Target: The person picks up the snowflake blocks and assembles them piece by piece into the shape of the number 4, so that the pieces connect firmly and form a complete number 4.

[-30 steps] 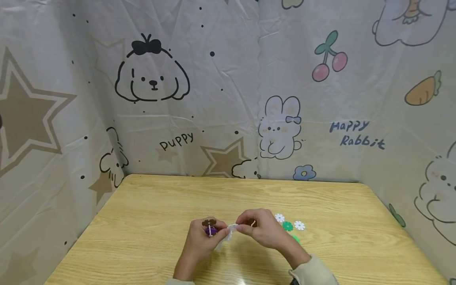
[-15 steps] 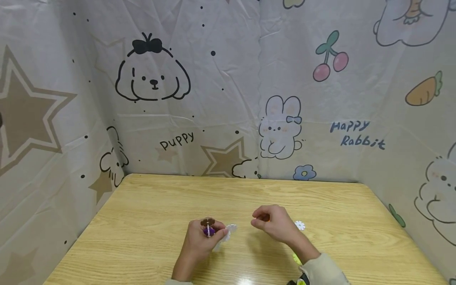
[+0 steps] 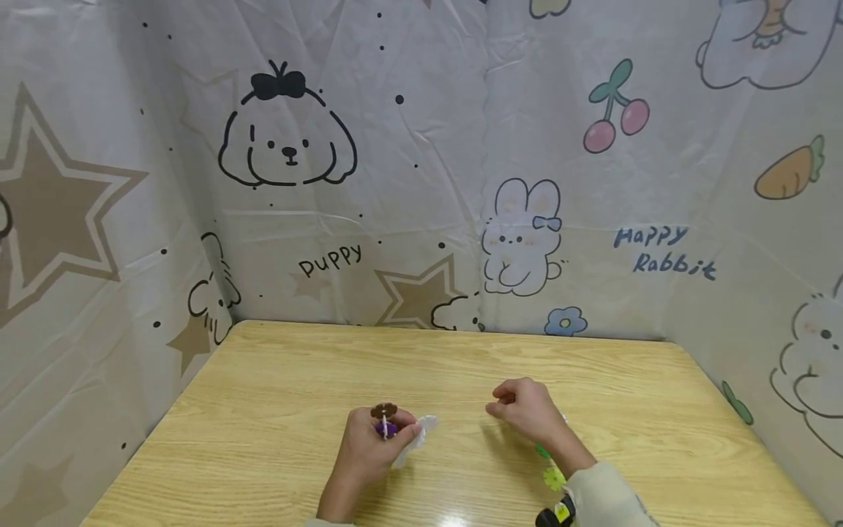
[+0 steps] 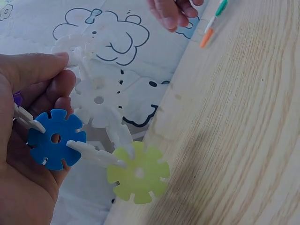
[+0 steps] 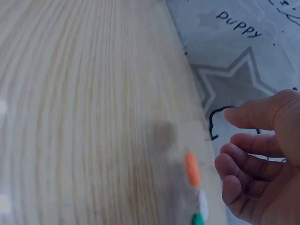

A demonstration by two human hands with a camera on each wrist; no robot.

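My left hand (image 3: 369, 446) pinches a white disc in a joined string of notched snowflake discs. A brown disc (image 3: 377, 410) and a purple disc (image 3: 391, 430) stick up above that hand in the head view. The left wrist view shows a blue disc (image 4: 70, 131), white discs (image 4: 88, 107) and a yellow-green disc (image 4: 124, 173) slotted edge to edge below the fingers. To the right, my right hand (image 3: 530, 413) hovers over the table, fingers loosely curled, with nothing visible between thumb and fingers. An orange disc (image 5: 192, 169) lies near it.
Loose discs lie around the right forearm: a green disc (image 3: 543, 451), a yellow-green disc (image 3: 555, 479) and a white one mostly hidden. The wooden table (image 3: 296, 380) meets a printed cloth (image 3: 421, 146) at its back edge. A black device (image 3: 556, 514) sits at the right wrist.
My right hand has let go of the white disc at the string's end and moved right, over the loose discs. The left hand keeps its hold, almost still.
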